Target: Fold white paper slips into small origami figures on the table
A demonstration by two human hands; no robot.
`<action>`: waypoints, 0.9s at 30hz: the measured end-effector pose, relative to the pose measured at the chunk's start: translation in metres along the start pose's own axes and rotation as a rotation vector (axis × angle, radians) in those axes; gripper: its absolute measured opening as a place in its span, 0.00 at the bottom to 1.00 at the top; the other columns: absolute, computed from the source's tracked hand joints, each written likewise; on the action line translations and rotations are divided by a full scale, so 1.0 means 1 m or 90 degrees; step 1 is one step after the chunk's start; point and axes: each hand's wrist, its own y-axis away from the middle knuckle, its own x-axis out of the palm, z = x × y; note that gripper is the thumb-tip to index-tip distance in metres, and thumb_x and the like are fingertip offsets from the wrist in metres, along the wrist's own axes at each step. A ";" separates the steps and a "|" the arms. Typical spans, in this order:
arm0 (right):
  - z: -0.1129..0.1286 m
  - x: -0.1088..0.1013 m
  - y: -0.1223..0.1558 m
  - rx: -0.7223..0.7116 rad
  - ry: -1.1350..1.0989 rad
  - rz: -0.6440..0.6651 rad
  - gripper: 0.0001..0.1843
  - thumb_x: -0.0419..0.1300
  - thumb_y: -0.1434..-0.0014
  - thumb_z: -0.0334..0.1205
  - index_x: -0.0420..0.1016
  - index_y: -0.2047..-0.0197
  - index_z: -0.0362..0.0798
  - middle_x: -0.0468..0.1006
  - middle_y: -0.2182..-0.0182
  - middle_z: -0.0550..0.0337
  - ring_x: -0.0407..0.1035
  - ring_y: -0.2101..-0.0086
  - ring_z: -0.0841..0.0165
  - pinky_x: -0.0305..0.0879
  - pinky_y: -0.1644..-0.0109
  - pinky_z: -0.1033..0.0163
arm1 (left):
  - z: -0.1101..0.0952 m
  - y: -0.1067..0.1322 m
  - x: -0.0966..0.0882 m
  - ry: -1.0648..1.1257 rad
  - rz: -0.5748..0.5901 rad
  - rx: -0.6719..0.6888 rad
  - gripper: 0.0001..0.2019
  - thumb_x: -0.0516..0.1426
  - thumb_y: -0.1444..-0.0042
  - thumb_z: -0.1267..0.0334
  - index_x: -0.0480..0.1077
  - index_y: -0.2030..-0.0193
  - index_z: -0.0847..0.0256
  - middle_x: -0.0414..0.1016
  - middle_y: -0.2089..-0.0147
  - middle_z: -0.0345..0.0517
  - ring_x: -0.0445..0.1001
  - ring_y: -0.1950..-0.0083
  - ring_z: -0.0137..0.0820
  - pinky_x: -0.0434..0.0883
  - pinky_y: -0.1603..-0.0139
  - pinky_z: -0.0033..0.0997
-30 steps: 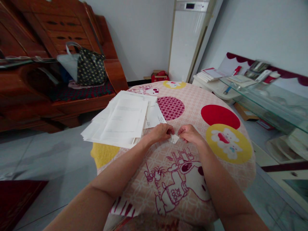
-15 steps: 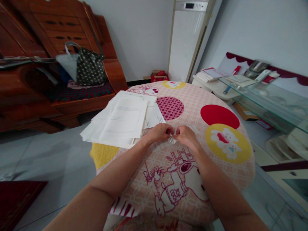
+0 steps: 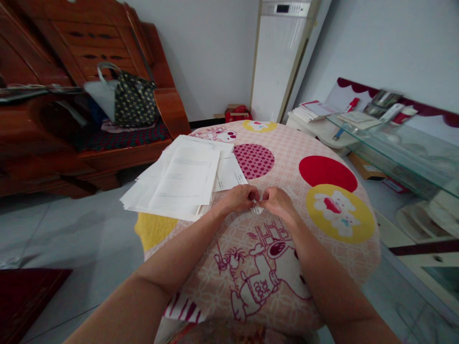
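Observation:
Both hands meet over the middle of the table, fingers bent inward around a small piece of white printed paper (image 3: 257,209). My left hand (image 3: 241,197) pinches its left side, and my right hand (image 3: 277,200) pinches the right side. Most of the paper is hidden under the fingers; a pointed lower corner with print sticks out below them. Just left of my left hand lies a pile of white printed sheets (image 3: 186,174), loosely stacked, with a separate sheet (image 3: 229,171) jutting from its right side.
A patterned cloth (image 3: 287,143) covers the round table. To the right stands a glass-topped cabinet (image 3: 405,150) bearing papers and a metal bowl (image 3: 386,98). At the left is a wooden bench (image 3: 89,38) with a patterned bag (image 3: 134,100). A tall white appliance (image 3: 274,62) stands behind.
Almost nothing differs. My fingers have shifted very slightly around the small paper; the pile has stayed where it was.

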 end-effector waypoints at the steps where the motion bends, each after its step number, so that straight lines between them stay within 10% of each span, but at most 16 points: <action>1: 0.000 0.000 0.000 -0.001 0.001 -0.003 0.09 0.68 0.47 0.43 0.81 0.66 0.46 0.82 0.67 0.52 0.74 0.65 0.62 0.57 0.67 0.63 | 0.001 0.000 0.000 0.002 0.006 0.007 0.09 0.59 0.50 0.71 0.77 0.62 0.61 0.73 0.69 0.39 0.69 0.68 0.28 0.62 0.67 0.27; 9: -0.006 0.002 -0.002 -0.011 -0.036 -0.002 0.08 0.69 0.50 0.41 0.78 0.70 0.47 0.80 0.72 0.58 0.72 0.70 0.66 0.57 0.68 0.64 | 0.013 0.002 -0.007 0.026 0.041 0.083 0.28 0.55 0.54 0.78 0.72 0.44 0.61 0.78 0.57 0.44 0.72 0.61 0.28 0.67 0.60 0.26; 27: -0.017 0.001 -0.005 -0.058 -0.143 0.020 0.09 0.71 0.51 0.40 0.76 0.74 0.46 0.75 0.78 0.63 0.67 0.76 0.72 0.57 0.72 0.67 | 0.008 0.001 -0.004 0.159 -0.026 0.006 0.04 0.61 0.49 0.69 0.75 0.65 0.65 0.73 0.73 0.38 0.69 0.72 0.25 0.64 0.69 0.24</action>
